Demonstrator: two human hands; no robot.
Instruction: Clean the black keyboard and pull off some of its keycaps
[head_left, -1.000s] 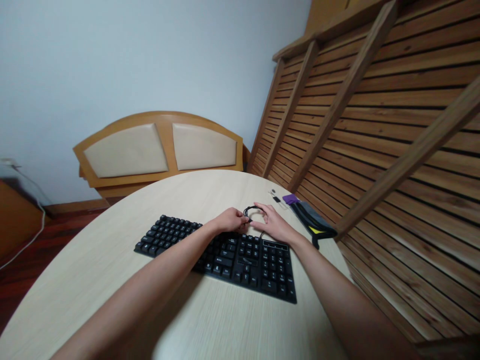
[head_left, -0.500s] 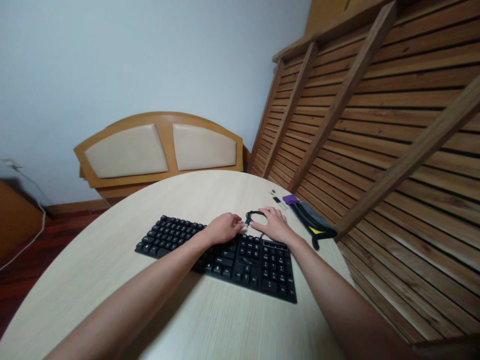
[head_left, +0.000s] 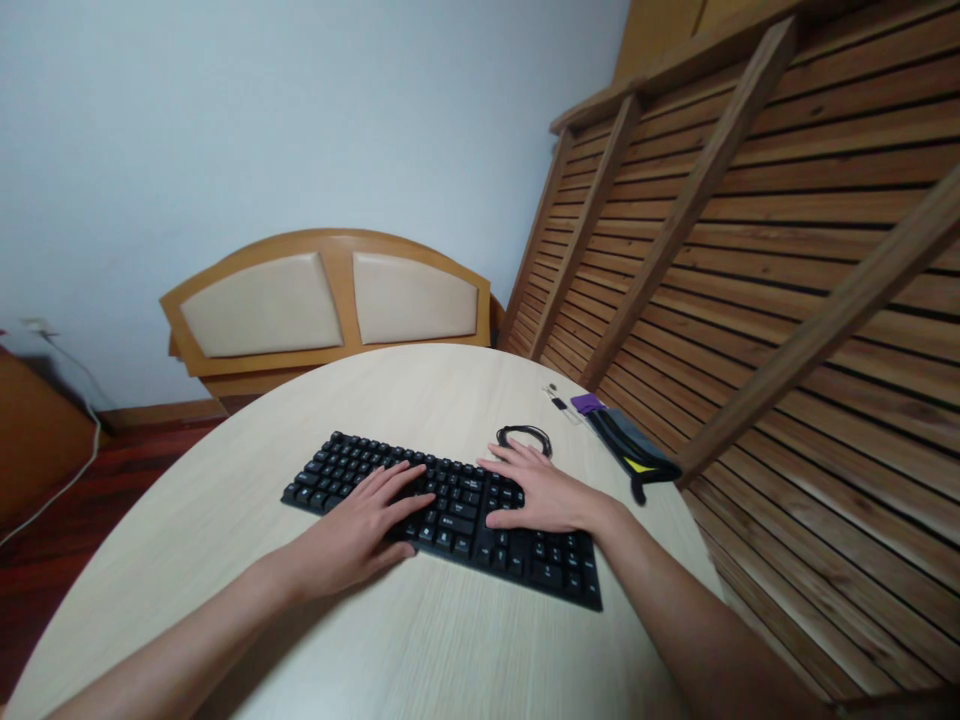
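A black keyboard (head_left: 450, 525) lies slanted on the round light-wood table (head_left: 420, 640). My left hand (head_left: 358, 528) is spread over its middle left part, fingers apart and the thumb at the front edge. Over the right part, my right hand (head_left: 541, 490) is stretched out with its fingers pointing left, covering some keys. Whether the fingertips press any keys I cannot tell. Just behind the keyboard sits a coiled black cable (head_left: 536, 433), partly hidden by my right hand. Neither hand holds anything.
At the table's right edge lie a dark grey pouch (head_left: 637, 445) with yellow inside, a purple item (head_left: 587, 403) and a small black object on a light loop (head_left: 559, 404). A padded headboard (head_left: 330, 290) stands behind the table, slatted wood (head_left: 720, 280) along the right.
My left hand has let go of the cable's pale end and moved left and nearer onto the keyboard. My right hand has moved back from the coil to over the keys.
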